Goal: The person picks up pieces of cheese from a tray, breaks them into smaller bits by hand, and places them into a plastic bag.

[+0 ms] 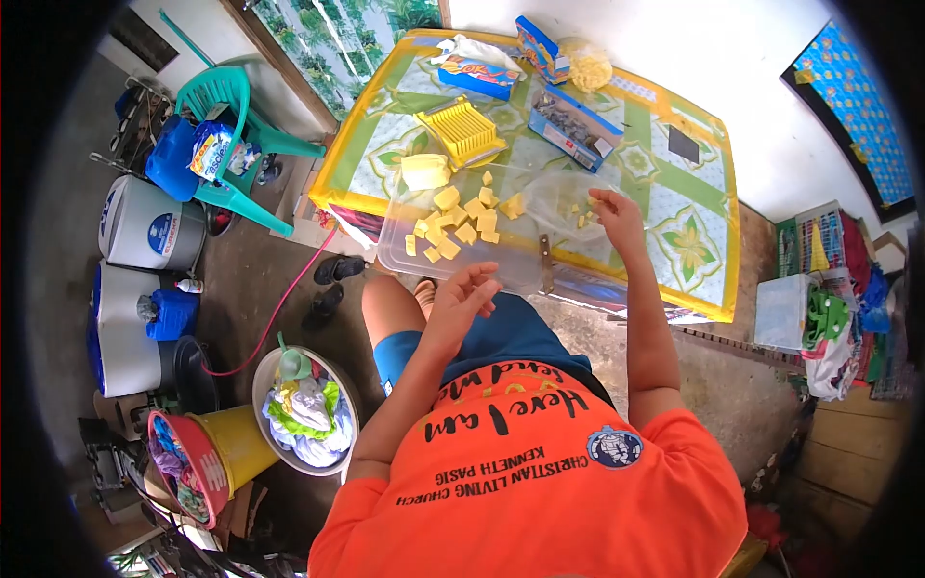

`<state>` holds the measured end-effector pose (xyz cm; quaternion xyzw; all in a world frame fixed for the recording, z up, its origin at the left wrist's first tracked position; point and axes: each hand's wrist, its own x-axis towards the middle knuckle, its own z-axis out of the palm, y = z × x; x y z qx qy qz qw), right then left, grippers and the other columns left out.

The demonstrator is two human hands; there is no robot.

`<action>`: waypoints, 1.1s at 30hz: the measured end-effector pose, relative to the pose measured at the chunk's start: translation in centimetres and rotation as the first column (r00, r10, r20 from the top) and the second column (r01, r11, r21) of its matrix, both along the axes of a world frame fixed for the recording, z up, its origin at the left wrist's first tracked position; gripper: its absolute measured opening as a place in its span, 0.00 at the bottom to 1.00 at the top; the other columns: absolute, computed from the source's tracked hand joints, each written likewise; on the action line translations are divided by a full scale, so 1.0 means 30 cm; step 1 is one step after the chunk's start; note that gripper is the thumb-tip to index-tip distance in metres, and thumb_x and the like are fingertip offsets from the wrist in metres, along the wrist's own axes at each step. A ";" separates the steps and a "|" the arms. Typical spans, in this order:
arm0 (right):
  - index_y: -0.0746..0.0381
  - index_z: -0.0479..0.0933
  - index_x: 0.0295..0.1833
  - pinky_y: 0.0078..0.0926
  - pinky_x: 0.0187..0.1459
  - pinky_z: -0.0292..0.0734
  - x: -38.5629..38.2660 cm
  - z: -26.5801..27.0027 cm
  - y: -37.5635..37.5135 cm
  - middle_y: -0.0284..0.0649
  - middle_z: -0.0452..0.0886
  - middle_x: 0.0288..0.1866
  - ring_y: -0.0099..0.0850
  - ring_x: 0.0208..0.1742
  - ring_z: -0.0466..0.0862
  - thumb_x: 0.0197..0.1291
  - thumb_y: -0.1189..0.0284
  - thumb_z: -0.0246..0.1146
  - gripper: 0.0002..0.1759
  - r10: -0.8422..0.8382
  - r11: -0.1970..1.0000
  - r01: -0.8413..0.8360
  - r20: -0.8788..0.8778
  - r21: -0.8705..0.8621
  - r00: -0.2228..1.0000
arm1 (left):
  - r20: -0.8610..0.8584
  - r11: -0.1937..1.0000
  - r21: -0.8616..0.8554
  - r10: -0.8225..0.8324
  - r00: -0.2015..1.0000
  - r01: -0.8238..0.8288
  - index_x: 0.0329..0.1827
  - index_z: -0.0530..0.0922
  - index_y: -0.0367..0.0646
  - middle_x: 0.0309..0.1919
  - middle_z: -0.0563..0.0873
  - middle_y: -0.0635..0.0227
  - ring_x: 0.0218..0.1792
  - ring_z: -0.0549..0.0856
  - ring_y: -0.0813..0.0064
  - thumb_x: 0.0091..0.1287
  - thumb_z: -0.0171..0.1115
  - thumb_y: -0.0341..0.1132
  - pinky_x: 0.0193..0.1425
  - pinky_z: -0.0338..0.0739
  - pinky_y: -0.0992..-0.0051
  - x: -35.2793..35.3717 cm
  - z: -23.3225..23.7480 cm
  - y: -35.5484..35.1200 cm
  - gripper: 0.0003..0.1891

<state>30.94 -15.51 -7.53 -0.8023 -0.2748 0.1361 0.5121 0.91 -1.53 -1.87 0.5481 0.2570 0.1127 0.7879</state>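
Note:
Pale yellow chunks (pixel 467 217), some cut square, are scattered over a clear plastic tray (pixel 395 252) at the table's near edge. A larger yellow block (pixel 425 172) lies at its far left side. My left hand (pixel 467 294) hovers by the tray's near rim, fingers loosely bent and apart, holding nothing visible. My right hand (pixel 619 220) is at the right side of a round clear plastic container (pixel 559 193), its thumb and fingers pinched together. What they pinch is too small to make out. Small yellow bits (pixel 581 214) lie in that container. A knife (pixel 545 262) rests by the tray's right end.
Farther back are a ribbed yellow plastic tray (pixel 461 132), an open blue box of small packets (pixel 576 127), two more blue boxes and a bag of yellow pieces (pixel 589 67). Left of the table stand a green chair (pixel 224 91) and a basin of laundry (pixel 306 409).

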 end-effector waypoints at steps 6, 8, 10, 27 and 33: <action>0.64 0.82 0.49 0.21 0.35 0.76 -0.003 0.021 0.005 0.38 0.85 0.36 0.20 0.33 0.81 0.58 0.74 0.58 0.14 -0.051 0.989 0.059 -0.062 0.135 0.997 | 0.002 1.000 0.010 -0.014 1.000 0.014 0.59 0.74 0.40 0.40 0.82 0.67 0.33 0.79 0.82 0.68 0.60 0.35 0.38 0.74 0.80 0.002 -0.011 0.000 0.18; 0.64 0.82 0.48 0.20 0.34 0.75 0.011 0.008 0.006 0.37 0.85 0.35 0.20 0.33 0.81 0.59 0.73 0.59 0.13 -0.034 0.987 0.037 -0.025 0.159 0.999 | 0.007 0.999 0.020 -0.026 1.000 0.025 0.59 0.74 0.40 0.39 0.82 0.67 0.33 0.79 0.82 0.68 0.60 0.35 0.38 0.74 0.80 0.004 -0.004 -0.002 0.18; 0.64 0.82 0.47 0.20 0.33 0.75 0.028 0.005 0.004 0.38 0.85 0.34 0.20 0.34 0.81 0.59 0.71 0.61 0.13 -0.048 0.994 0.051 -0.037 0.092 0.998 | 0.008 0.999 0.023 -0.028 1.000 0.028 0.58 0.74 0.40 0.39 0.82 0.67 0.33 0.79 0.82 0.68 0.60 0.35 0.38 0.74 0.80 0.003 -0.003 -0.003 0.18; 0.61 0.82 0.47 0.29 0.41 0.77 -0.112 0.085 0.112 0.42 0.84 0.41 0.33 0.37 0.84 0.59 0.65 0.64 0.15 -0.029 0.999 0.032 0.214 -0.011 0.976 | 0.083 0.997 -0.039 0.077 0.994 -0.074 0.58 0.74 0.39 0.39 0.82 0.67 0.32 0.79 0.83 0.68 0.60 0.34 0.36 0.74 0.81 -0.037 -0.034 0.033 0.17; 0.58 0.77 0.52 0.41 0.42 0.78 -0.385 0.018 0.223 0.45 0.81 0.42 0.45 0.39 0.82 0.55 0.68 0.64 0.18 0.349 0.933 -0.283 0.371 -0.221 0.861 | 0.108 0.985 -0.052 0.167 0.980 -0.163 0.58 0.74 0.39 0.39 0.82 0.67 0.30 0.79 0.84 0.68 0.60 0.33 0.34 0.74 0.82 -0.048 -0.042 0.054 0.17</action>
